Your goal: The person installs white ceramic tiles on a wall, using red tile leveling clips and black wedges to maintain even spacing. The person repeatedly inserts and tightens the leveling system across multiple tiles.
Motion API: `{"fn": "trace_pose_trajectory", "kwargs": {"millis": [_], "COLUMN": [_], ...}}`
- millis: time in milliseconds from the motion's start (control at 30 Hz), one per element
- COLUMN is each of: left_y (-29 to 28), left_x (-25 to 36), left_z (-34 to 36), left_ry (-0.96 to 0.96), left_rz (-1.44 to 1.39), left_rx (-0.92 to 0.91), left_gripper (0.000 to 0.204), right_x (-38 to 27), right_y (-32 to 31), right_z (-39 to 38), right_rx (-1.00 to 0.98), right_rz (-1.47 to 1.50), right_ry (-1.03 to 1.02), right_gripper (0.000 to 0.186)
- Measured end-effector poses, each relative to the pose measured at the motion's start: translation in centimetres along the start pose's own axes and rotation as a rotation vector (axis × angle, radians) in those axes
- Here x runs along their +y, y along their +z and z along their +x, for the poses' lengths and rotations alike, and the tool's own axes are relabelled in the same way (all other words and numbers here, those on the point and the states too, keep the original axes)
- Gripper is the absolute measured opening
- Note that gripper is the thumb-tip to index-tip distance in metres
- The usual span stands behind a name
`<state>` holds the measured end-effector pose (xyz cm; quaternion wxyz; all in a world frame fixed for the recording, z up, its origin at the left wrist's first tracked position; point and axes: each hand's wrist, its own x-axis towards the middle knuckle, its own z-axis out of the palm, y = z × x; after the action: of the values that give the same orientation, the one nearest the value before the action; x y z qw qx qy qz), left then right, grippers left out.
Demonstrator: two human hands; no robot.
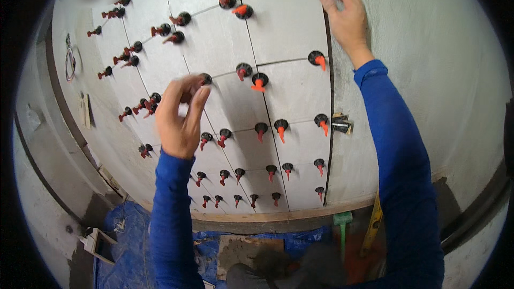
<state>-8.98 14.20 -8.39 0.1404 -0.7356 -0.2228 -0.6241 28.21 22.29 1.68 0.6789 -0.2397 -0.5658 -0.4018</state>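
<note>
Pale grey tiles cover the wall before me, with red-handled black tile levelling clips along their joints. My left hand (179, 118) is raised at the middle left, its fingers curled and its thumb close to them at a levelling clip (206, 79); the fingers hide this clip's handle. At the top right, my right hand (345, 18) grips the upper right corner of a wall tile (286, 27) with its thumb and fingers. Brighter orange handles mark the clips around this tile, such as the orange-handled clip (243, 10) at its upper left and another clip (317, 60) at its lower right.
Bare plastered wall (423, 75) adjoins the tiles on the right, where a small black piece (341, 123) sticks out. Below are a green mallet (342, 219), a yellow spirit level (373, 225), a mortar-smeared board (227, 243) and a blue tarp (126, 251). A wire loop (69, 64) hangs at left.
</note>
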Motion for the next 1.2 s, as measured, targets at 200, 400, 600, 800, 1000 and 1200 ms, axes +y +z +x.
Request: {"fn": "trace_pose_trajectory", "kwargs": {"millis": [200,400,600,800,1000,1200], "left_y": [3.8,5.3,5.4,5.7,6.5,6.9], "left_x": [-0.2,-2.2,-2.2,-0.4,0.2,-0.1], "left_z": [9.4,10.0,9.1,9.6,9.6,9.8], "left_ry": [0.120,0.052,-0.012,-0.079,-0.115,-0.140], "left_rz": [0.190,0.304,0.478,0.615,0.716,0.685], "left_rx": [-0.199,-0.097,-0.245,-0.360,-0.385,-0.394], "left_gripper": [0.046,0.045,0.049,0.056,0.071,0.073], "right_x": [-0.1,0.2,0.2,-0.1,-0.6,-0.4], "right_y": [-0.1,0.2,0.5,0.3,0.1,0.1], "right_z": [-0.6,-0.6,-1.0,-1.1,-1.3,-1.5], "right_rx": [0.074,0.090,0.126,0.108,0.085,0.053], "right_rz": [0.016,0.051,0.053,0.022,-0.024,-0.094], "right_ry": [-0.047,0.002,0.000,-0.014,-0.041,-0.077], "right_gripper": [0.020,0.026,0.025,0.022,0.026,0.029]}}
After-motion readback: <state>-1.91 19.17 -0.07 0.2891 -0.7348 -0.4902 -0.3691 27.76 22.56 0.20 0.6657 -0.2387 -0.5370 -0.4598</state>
